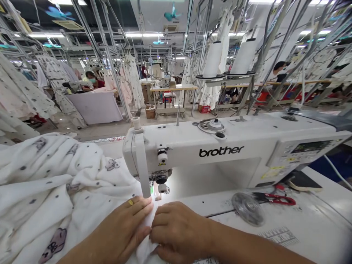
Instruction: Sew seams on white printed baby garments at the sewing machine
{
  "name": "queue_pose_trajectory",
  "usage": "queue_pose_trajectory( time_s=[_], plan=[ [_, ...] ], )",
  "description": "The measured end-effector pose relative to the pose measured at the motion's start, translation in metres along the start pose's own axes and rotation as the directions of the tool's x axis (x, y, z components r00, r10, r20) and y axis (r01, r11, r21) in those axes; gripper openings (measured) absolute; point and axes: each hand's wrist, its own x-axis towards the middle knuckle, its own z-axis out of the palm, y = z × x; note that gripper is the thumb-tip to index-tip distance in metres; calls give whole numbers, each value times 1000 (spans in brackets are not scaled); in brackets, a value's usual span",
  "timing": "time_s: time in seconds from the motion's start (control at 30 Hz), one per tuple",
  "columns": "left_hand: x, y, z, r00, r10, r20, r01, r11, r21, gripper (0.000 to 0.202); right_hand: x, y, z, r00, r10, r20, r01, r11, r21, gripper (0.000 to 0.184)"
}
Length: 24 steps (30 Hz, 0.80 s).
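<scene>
A white fabric piece (pixel 57 187) printed with dots and small animal figures lies bunched on the left and runs under the needle area of a white sewing machine (pixel 181 146). My left hand (pixel 125 223) rests flat on this fabric just before the presser foot, fingers stretched out, a yellow ring on one finger. Close beside it, my right hand (pixel 178 231) has its fingers curled down and closed on the fabric's edge. The needle and presser foot are partly hidden behind the machine's white front strip (pixel 142 165).
Red-handled thread snips (pixel 277 199) and a clear round plastic dish (pixel 248 209) lie right of my right hand. A printed ruler scale (pixel 279 236) marks the tabletop. Two white thread cones (pixel 213 60) stand behind the machine. Further back are people at other machines and hanging garments.
</scene>
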Motion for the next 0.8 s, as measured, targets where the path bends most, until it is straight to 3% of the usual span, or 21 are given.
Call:
queue_pose_trajectory(
  time_s=[0.17, 0.3, 0.4, 0.5, 0.6, 0.7, 0.8],
  plan=[
    [-7, -12, -8, 1000, 7, 12, -7, 1000, -11, 55, -4, 0, 1, 998, 65, -14, -60, 968, 245, 11],
    [4, -8, -23, 995, 13, 99, -6, 998, -67, 62, -4, 2, -2, 976, 215, -25, -173, 846, 504, 20],
    [8, -5, -23, 993, 2, 119, 7, 998, -70, 72, -2, 3, -7, 954, 294, -55, -211, 792, 573, 27],
    [4, -4, -15, 997, -14, 76, 16, 999, -31, 65, 1, 3, -9, 947, 271, -174, -147, 846, 513, 38],
    [-2, -7, -11, 996, -29, 82, 34, 998, -54, 68, 0, 3, -11, 951, 110, -290, -21, 956, 292, 44],
    [-4, -10, -12, 991, -74, 112, 88, 987, -132, 80, -2, 2, -14, 945, -51, -323, 76, 995, 63, 42],
    [-1, -11, -11, 990, -94, 105, 111, 978, -174, 50, -4, 0, -14, 953, -145, -266, 145, 989, -19, 38]
  ],
)
